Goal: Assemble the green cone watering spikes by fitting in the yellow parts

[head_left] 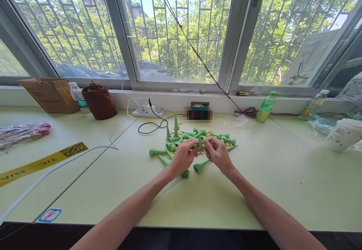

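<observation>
Barred windows (183, 55) line the back of the room, and a pale table (283, 193) runs beneath them, its rear edge meeting the low wall and its front edge crossing the bottom of the head view. Two dark seams divide the tabletop, one slanting down at left, one at right. Along the rear edge, from left, stand a cardboard box (51, 96), a water bottle (81, 99), a brown pouch (98, 102), a power strip (148, 111), a dark box (198, 113) with a blurred face, coiled wires (249, 111) and a green bottle (266, 108). A white cup (342, 136) leans near the right border. At left, a white cable (70, 157) curves forward beside a yellow strip (42, 163), limiting room on that side; to the right of the pile, pale surface extends well out toward the cup. Green pieces (172, 147) with small yellow pieces (209, 132) lie heaped at mid-table, well back from the front edge; two green spikes stand upright at the heap's rear left. Over the heap, the left hand (184, 154) has its fingers closed on a pointed green piece (200, 141), tip upward. The right hand (218, 151), just beside it, has its fingertips drawn together; whether they grip anything cannot be told.
</observation>
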Action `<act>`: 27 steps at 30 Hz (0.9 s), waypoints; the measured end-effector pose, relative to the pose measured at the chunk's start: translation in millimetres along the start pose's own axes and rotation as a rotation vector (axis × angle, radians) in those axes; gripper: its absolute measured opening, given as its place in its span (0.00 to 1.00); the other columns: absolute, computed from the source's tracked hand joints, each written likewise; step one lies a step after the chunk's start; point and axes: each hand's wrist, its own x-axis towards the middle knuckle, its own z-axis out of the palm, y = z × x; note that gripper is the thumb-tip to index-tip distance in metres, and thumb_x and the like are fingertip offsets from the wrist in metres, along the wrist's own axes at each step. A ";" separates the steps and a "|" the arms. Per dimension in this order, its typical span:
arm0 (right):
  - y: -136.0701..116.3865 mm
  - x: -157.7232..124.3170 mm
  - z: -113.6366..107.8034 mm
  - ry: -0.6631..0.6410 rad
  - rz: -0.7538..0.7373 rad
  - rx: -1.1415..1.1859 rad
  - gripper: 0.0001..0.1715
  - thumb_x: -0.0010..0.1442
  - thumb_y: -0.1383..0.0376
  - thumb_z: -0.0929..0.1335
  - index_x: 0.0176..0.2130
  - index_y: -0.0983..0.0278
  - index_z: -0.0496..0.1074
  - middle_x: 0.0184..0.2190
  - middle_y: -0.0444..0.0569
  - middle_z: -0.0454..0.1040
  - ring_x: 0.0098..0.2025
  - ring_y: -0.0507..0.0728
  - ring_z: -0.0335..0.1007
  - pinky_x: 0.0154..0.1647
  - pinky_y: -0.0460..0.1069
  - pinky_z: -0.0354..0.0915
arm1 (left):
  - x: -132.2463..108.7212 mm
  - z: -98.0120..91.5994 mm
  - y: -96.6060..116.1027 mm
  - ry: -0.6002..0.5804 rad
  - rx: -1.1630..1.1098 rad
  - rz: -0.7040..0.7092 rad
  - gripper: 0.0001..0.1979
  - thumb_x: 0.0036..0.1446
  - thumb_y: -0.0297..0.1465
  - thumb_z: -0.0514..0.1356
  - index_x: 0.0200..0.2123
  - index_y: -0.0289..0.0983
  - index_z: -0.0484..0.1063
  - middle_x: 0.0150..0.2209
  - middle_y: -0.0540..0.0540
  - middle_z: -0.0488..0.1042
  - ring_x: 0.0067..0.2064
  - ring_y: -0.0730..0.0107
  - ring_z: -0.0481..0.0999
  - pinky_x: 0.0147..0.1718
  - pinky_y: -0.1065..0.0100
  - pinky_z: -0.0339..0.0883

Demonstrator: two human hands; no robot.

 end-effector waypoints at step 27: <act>0.8 -8.5 -2.2 -0.146 -0.319 -0.429 0.11 0.64 0.60 0.64 0.30 0.61 0.63 0.21 0.39 0.57 0.21 0.50 0.51 0.23 0.46 0.52 | 3.3 -6.5 -0.5 -0.177 -0.197 -0.173 0.15 0.64 0.37 0.50 0.42 0.35 0.72 0.20 0.53 0.64 0.19 0.78 0.59 0.19 0.74 0.56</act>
